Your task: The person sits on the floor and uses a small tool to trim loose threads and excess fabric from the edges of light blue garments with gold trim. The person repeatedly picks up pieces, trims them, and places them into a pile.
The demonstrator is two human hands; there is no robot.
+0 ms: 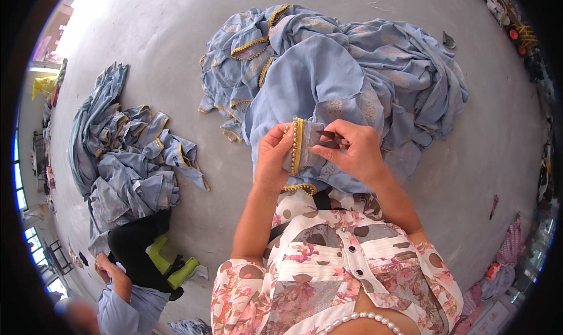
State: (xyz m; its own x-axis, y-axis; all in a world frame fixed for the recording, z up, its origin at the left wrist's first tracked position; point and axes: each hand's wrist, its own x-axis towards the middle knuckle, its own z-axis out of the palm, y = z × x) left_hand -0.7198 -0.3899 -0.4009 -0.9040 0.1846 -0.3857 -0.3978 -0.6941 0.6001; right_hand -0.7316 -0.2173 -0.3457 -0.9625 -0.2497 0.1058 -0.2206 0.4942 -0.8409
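My left hand [272, 160] pinches the edge of a light blue garment piece [315, 137], trimmed with a yellow band and a row of gold beads [297, 146]. In my right hand [356, 151] is a pair of small dark thread snips [330, 138], its blades pointing left at the fabric just beside the trim. Whether the blades touch the cloth I cannot tell. The piece hangs over my lap and runs into a large heap of blue garments [319, 68] with yellow beaded edges on the floor in front of me.
Another heap of blue garments [126, 162] lies on the grey floor [176, 48] to the left. A co-worker [132, 288] sits at the lower left, near a green stool [185, 270]. Assorted items line the right wall, and a small dark scrap [448, 40] lies beyond the heap.
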